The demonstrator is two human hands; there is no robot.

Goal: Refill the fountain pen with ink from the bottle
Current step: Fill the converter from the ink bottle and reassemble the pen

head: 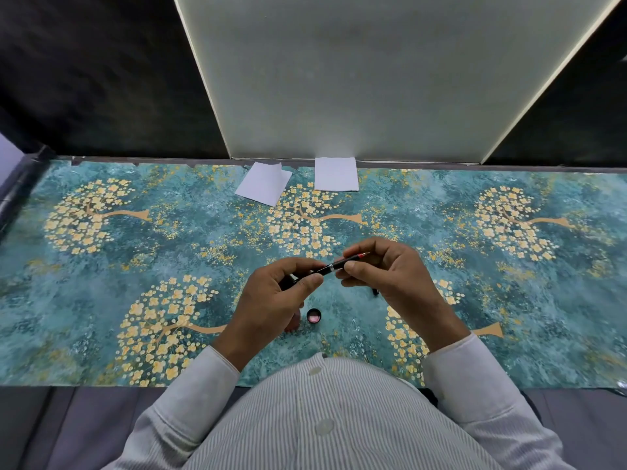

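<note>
I hold a black fountain pen (334,265) level above the table, its nib pointing right. My left hand (271,300) grips the barrel end between thumb and fingers. My right hand (390,276) pinches the grip section near the silver ring, and the nib sticks out past its fingers. Below the pen a small round black bottle cap (314,315) lies on the table with its pinkish inside facing up. A reddish object, possibly the ink bottle (292,325), shows partly from under my left hand. A small black piece (375,292) peeks out beneath my right hand.
The table (101,283) wears a teal covering printed with yellow flowering trees. Two white paper sheets (264,183) (336,174) lie at the far edge, against a white panel (373,79). Dark walls flank the panel.
</note>
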